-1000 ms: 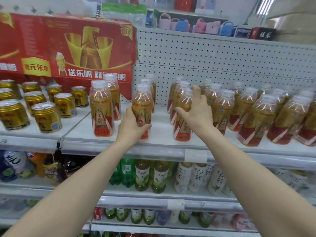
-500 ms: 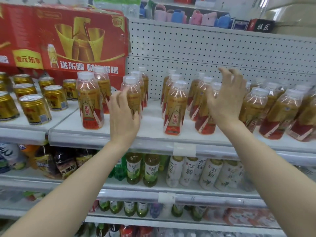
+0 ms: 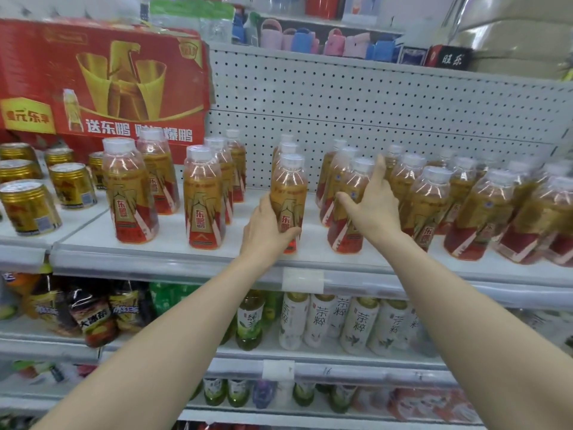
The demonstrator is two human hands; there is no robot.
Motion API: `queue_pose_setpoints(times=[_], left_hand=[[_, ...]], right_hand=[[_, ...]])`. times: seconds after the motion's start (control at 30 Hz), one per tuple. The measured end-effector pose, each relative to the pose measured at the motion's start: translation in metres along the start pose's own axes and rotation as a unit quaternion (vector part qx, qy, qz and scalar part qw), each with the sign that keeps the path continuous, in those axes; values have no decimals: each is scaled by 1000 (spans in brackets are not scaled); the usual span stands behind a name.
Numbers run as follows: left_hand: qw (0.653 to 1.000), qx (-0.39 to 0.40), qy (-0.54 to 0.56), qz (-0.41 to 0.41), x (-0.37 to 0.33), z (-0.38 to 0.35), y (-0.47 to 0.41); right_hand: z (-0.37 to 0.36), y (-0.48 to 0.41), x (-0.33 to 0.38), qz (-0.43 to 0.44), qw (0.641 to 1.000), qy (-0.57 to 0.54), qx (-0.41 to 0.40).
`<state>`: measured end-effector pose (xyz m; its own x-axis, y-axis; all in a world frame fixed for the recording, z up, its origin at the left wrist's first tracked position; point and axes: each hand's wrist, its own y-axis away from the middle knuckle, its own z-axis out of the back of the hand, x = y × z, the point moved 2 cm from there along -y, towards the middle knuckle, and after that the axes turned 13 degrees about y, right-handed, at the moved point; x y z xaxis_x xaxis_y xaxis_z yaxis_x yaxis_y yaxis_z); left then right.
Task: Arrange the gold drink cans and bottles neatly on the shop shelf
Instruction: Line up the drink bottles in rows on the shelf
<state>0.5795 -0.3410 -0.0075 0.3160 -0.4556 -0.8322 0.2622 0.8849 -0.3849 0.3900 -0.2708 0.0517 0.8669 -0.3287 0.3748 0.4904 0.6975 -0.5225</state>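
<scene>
STOCKING THE SHELF: Your left hand grips the lower half of a gold bottle on the white shop shelf. The thumb curls across the red label and the fingers are hidden behind it. The bottle stands upright at the head of a file of 3, its base just behind the shelf's front lip.

Your right hand is spread wide against the neighbouring bottle, which heads its own file. The thumb stretches across the bottle's front and the forefinger points straight up past its cap, touching rather than clasping.

Between these 2 bottles a bare strip of shelf runs back to the pegboard wall. A wider bare lane opens to the left of the held bottle, before the next upright file. A further lane parts that file from the leftmost 2 bottles.

To the right of your right hand the bottles crowd together, tilted and touching, close to the lip.

At far left, gold cans stand on the adjoining shelf board, with a red carton rising behind them. A price-tag holder sits on the lip below your hands.
</scene>
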Motion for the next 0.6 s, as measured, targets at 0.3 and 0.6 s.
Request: queue_pose_setpoints(times=[0.3,0.6], left_hand=[[1000,-3,11,2,0,0,0],[999,-18,34,-10,0,0,3]], right_hand=[[7,6,-6,6,1000,24,-16],[14,11,-4,2,1000,29,-2]])
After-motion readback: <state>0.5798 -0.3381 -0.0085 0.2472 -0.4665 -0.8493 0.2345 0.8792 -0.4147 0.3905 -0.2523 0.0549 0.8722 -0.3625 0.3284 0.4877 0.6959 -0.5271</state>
